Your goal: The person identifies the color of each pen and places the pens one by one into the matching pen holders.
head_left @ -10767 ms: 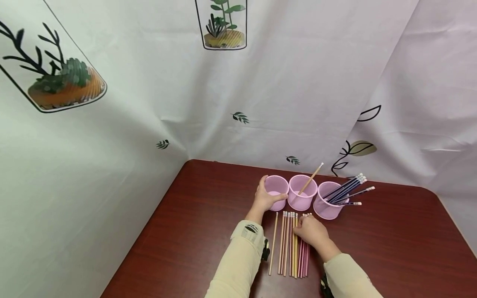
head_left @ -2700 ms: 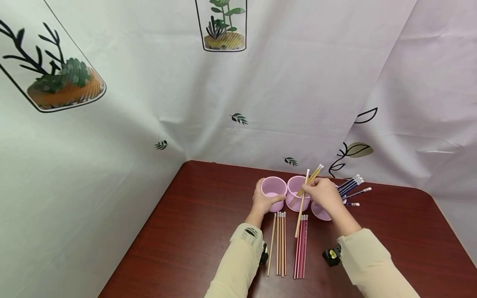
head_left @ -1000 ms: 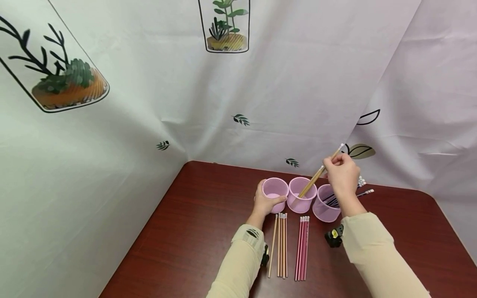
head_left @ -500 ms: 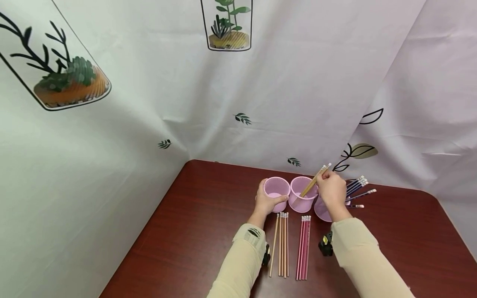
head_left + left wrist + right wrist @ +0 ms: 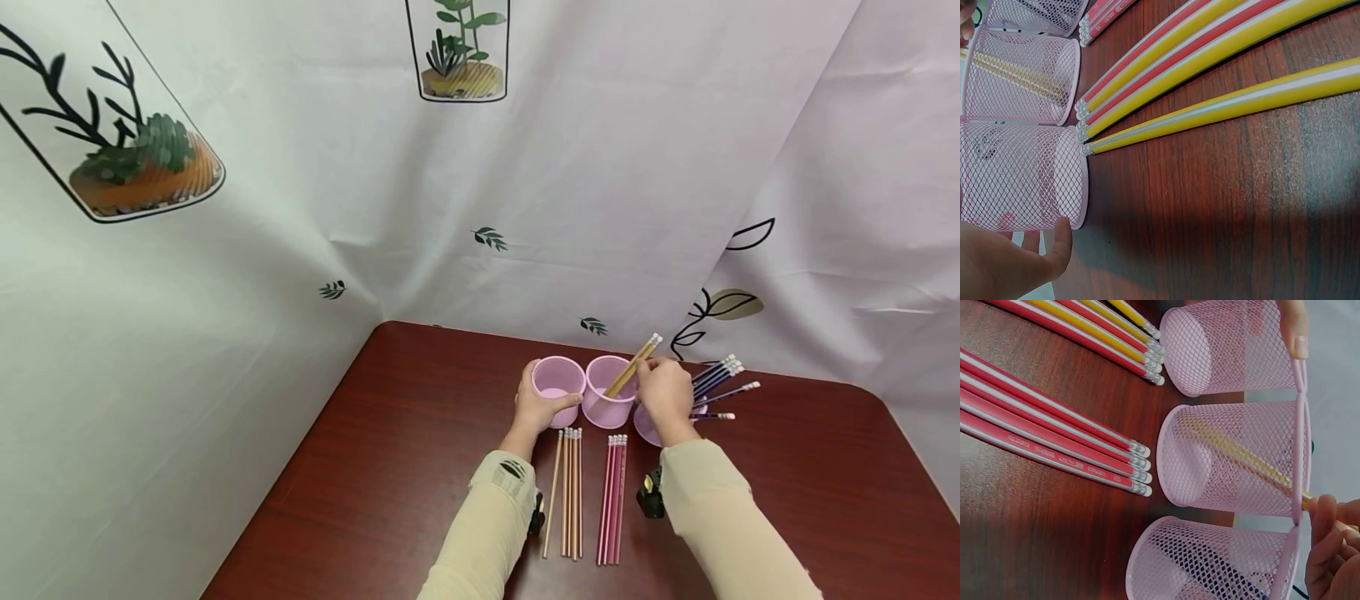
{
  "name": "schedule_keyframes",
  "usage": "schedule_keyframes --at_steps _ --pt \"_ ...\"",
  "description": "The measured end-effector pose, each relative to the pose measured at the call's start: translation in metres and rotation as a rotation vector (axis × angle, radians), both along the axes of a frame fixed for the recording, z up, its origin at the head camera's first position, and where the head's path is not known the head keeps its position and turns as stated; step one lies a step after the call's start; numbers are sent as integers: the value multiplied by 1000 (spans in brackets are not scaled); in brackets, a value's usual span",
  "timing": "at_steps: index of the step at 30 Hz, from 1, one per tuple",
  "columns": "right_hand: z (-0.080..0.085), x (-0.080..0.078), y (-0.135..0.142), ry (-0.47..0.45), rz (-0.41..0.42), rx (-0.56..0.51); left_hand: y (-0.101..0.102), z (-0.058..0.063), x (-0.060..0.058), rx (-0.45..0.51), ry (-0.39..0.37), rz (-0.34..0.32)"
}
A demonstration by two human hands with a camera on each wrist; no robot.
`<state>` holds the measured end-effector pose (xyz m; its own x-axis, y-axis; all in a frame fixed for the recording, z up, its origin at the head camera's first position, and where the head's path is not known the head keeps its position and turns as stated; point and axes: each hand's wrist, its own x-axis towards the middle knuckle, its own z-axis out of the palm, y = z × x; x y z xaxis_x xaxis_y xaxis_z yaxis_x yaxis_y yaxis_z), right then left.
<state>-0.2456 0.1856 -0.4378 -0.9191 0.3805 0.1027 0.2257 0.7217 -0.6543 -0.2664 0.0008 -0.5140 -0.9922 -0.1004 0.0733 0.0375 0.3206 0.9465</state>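
My left hand (image 5: 534, 408) grips the left pink mesh pencil cup (image 5: 558, 373), thumb over its near rim and fingers round its far left side. Nothing stands inside that cup. Over the right rim of the middle mesh cup (image 5: 607, 414), my right hand (image 5: 666, 392) pinches a yellow pencil (image 5: 1235, 449) low inside the cup and leaning right. Other yellow pencils lean close alongside, their white erasers up. Partly behind the right hand is the right mesh cup (image 5: 647, 427), which holds several dark blue pencils (image 5: 716, 377) leaning right.
In front of the cups, a row of red pencils (image 5: 612, 500) lies on the brown table (image 5: 405, 467). Left of it lie a group of yellow and red striped pencils (image 5: 572, 500) and a single yellow pencil (image 5: 552, 500). A patterned cloth (image 5: 600, 208) hangs behind.
Yellow pencils that lay between the striped and red groups are now in the middle cup. My right hand has lowered one into it from above. The left hand keeps its grip.
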Motion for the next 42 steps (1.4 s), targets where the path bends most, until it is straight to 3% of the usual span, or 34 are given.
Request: schedule_keyframes --at_steps 7,12,15,18,23,26,31,42 --pt "-3 1 3 -7 -13 -10 1 0 1 -4 -3 1" --pt "0 2 -2 63 -14 -24 0 0 1 -16 15 4" --pt "1 6 -12 142 29 -35 -1 0 0 -18 33 -4" --pt "-8 17 -23 176 135 -59 -2 -1 0 -25 37 -18" --pt "-44 40 -37 47 381 -32 -3 0 -1 -42 30 -24" --pt "-67 50 -44 -49 473 33 -3 0 -1 -51 18 -22" --pt "-89 58 -50 -92 511 159 -2 0 0 -63 11 -14" --pt "-95 57 -54 -72 508 256 -2 -1 0 -57 -2 -8"
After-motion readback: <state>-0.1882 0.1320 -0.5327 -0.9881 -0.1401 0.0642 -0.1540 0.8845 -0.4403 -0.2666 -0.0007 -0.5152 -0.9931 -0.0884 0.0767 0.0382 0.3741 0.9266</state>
